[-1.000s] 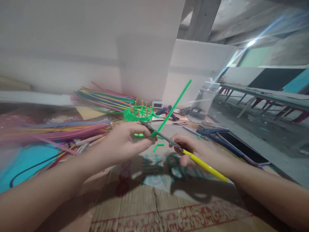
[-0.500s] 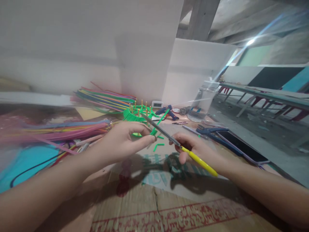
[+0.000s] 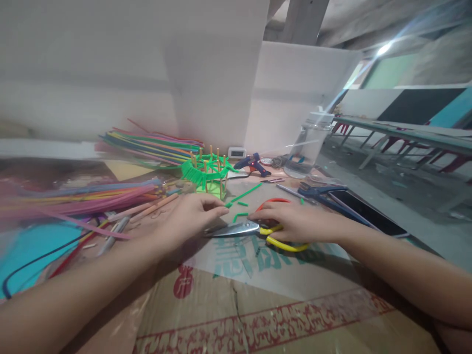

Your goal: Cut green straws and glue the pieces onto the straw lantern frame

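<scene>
My left hand (image 3: 201, 211) has thumb and fingers pinched at the near end of a green pipe cleaner (image 3: 246, 192), which slants away to the right, low over the table. My right hand (image 3: 295, 220) bends over the handles of a pair of scissors (image 3: 236, 229) with yellow and red grips. The scissors lie low and flat, their closed-looking blades pointing left beneath my left fingertips. Short cut green pieces (image 3: 241, 215) rest between the hands. Just beyond my left hand stands a round green pipe-cleaner frame (image 3: 199, 176) with several upright wooden sticks.
Bundles of coloured pipe cleaners (image 3: 147, 147) lie at the left and back. A blue glue gun (image 3: 254, 163), a small digital clock (image 3: 236, 153) and a clear plastic jug (image 3: 313, 140) stand behind. Pliers (image 3: 320, 191) and a phone (image 3: 365, 212) lie at the right.
The scissors have gone from raised and slanting to low and flat, pointing left, with my right hand now over their handles. The green pipe cleaner has been lowered toward the table.
</scene>
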Motion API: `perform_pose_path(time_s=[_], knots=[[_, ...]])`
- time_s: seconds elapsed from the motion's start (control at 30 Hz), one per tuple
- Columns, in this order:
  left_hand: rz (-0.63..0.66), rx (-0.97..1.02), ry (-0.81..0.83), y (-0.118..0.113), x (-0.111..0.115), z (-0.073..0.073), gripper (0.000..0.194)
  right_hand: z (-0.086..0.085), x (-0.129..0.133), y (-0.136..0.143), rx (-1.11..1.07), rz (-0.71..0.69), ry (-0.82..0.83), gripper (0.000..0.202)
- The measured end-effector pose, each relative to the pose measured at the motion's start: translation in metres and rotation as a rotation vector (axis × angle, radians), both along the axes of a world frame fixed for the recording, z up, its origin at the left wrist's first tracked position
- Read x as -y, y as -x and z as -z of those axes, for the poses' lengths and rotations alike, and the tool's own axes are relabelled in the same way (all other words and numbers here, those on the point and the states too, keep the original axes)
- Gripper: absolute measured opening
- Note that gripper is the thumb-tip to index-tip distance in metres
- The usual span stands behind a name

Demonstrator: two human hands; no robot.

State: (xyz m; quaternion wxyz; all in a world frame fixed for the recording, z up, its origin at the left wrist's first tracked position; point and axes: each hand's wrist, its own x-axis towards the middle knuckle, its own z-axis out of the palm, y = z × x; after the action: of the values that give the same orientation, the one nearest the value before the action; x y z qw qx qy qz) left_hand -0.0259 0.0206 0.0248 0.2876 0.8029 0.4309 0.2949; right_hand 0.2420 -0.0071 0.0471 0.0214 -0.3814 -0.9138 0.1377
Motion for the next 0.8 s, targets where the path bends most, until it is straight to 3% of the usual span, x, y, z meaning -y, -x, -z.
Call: perform_pose_path(time_s=[0.13, 0.33, 0.5, 0.67, 0.8], knots=[[-0.027, 0.035, 0.047, -0.006, 0.0, 0.018, 0.022, 0.001, 0.0, -0.002, 0.034, 0.0, 0.019, 0.045], [-0.023, 0.002, -0.046, -0.007, 0.0, 0.023, 0.026, -0.003, -0.012, -0.005, -0.079, 0.045, 0.091, 0.035], [-0.013, -0.011, -0.153, -0.006, -0.001, 0.028, 0.028, 0.012, -0.036, -0.004, -0.143, 0.243, -0.206, 0.028], [-0.016, 0.033, -0.108, -0.009, 0.002, 0.028, 0.023, 0.023, -0.065, 0.007, 0.038, 0.16, -0.438, 0.03], [-0.029, 0.16, 0.088, -0.014, 0.008, 0.024, 0.02, 0.029, -0.081, 0.022, 0.007, 0.097, -0.449, 0.033]])
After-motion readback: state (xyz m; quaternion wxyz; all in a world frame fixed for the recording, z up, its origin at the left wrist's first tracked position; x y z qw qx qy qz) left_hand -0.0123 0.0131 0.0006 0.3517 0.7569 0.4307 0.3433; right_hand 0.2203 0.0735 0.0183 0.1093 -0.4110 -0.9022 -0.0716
